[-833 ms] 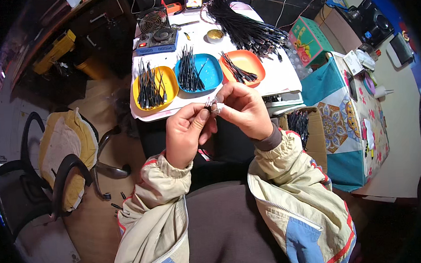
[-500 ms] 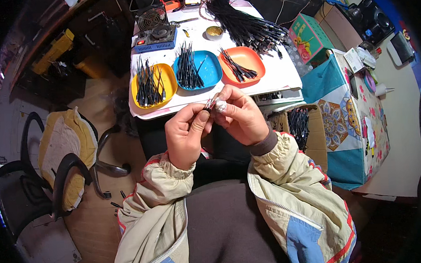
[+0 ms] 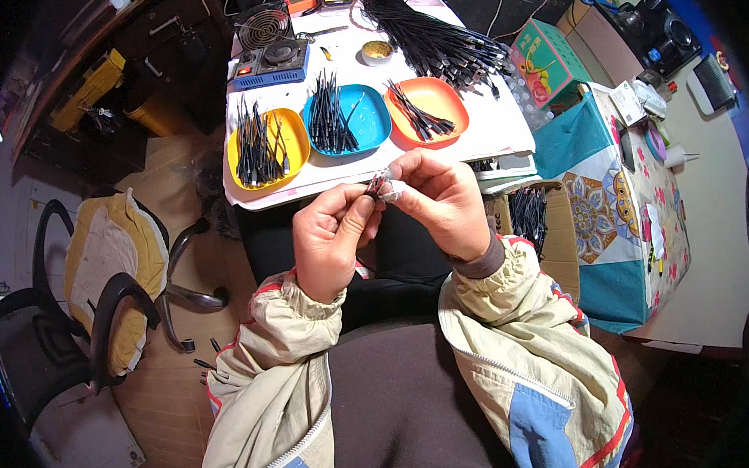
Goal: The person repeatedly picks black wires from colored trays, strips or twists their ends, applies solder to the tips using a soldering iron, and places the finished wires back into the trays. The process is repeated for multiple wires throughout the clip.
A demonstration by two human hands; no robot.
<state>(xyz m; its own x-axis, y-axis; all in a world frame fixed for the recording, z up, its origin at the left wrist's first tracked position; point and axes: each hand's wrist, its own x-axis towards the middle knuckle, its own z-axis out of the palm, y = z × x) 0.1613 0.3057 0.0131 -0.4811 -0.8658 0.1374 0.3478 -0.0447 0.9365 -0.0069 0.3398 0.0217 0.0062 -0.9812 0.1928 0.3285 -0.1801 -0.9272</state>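
Observation:
In front of my body, just short of the table edge, my two hands meet at chest height. My left hand (image 3: 331,243) pinches a short black cable (image 3: 375,186) between thumb and forefinger, with thin reddish and pale wires at its end. My right hand (image 3: 445,203) is closed on those wire ends, its thumb and forefinger tips wrapped in something whitish. Most of the cable is hidden by the fingers. Beyond the hands stand a yellow tray (image 3: 298,157), a blue tray (image 3: 372,124) and an orange tray (image 3: 448,103), each with black cables in it.
A large bundle of black cables (image 3: 441,40) lies at the back right of the table. Behind the trays are a blue soldering device with a fan (image 3: 272,61) and a small tin (image 3: 376,53). A cardboard box (image 3: 560,258) of cables stands right; a chair (image 3: 110,273), left.
My right fingers have shifted slightly over the wire ends, and the hand has moved a little right. The table and trays sit slightly farther left and higher in view.

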